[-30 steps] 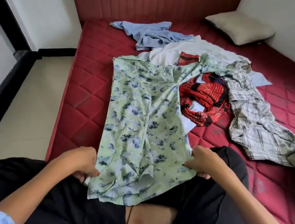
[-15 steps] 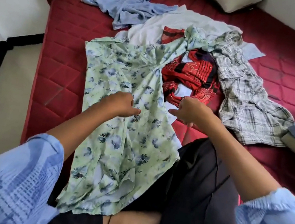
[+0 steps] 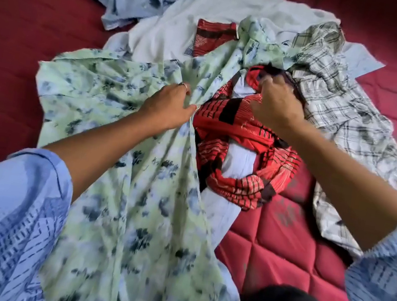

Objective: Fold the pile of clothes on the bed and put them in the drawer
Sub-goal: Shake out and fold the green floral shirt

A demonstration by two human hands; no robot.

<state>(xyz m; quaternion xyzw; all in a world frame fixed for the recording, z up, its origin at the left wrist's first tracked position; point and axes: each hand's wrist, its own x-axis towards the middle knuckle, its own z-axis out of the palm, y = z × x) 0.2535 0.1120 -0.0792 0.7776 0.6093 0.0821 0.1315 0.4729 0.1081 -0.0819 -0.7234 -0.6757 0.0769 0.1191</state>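
Green floral cotton, thin and limp — green floral garment spread from the near edge of the bed up toward the middle, over the pile of clothes. Left hand bunched on a fold of it; right hand curled into the red patterned garment just beside, exact grip hard to tell. Likely light, slippery, quick to crease — best taken at shoulders or hem corners, not mid-cloth.
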